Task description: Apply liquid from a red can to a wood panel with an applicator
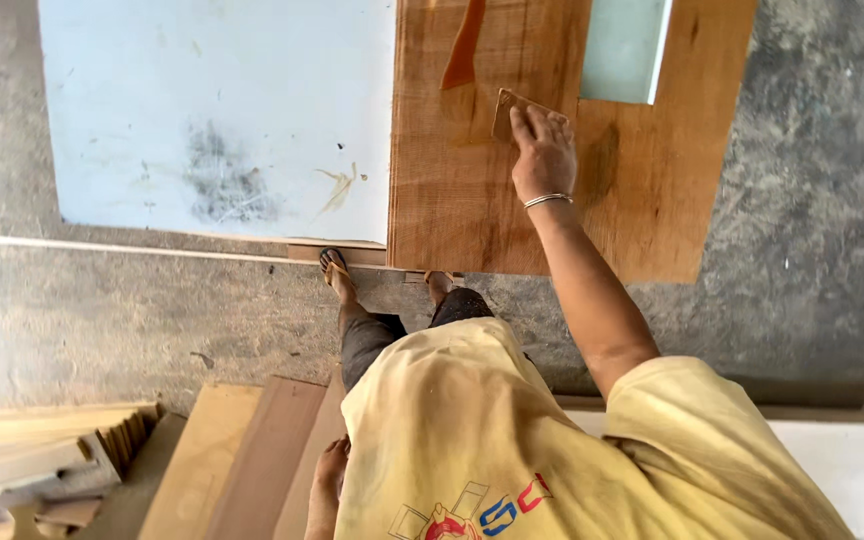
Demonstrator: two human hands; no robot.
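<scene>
Rough grey concrete floor fills the view, with sheet goods laid flat on it: a pale blue-white laminate sheet at ten o'clock and, touching its right edge, a brown plywood panel at twelve o'clock. On that panel the person's right hand presses flat on a small tan sanding pad — fingers spread over it, palm down, holding it against the wood rather than pinching it. The pad looks thin, light and somewhat flexible; it is best taken with fingertips on top and thumb at its edge, and it would likely slip if pressed unevenly. A reddish-brown streak runs up the panel just beside the pad, and a pale green rectangle lies at one o'clock on the same panel. The plywood itself looks stiff, broad and fairly heavy — a thing to lift by its long edges. The left hand hangs low at seven o'clock beside the yellow shirt; whether it grips anything I cannot tell. A sandalled foot stands at the panel's near edge, and more boards are stacked at eight o'clock.
</scene>
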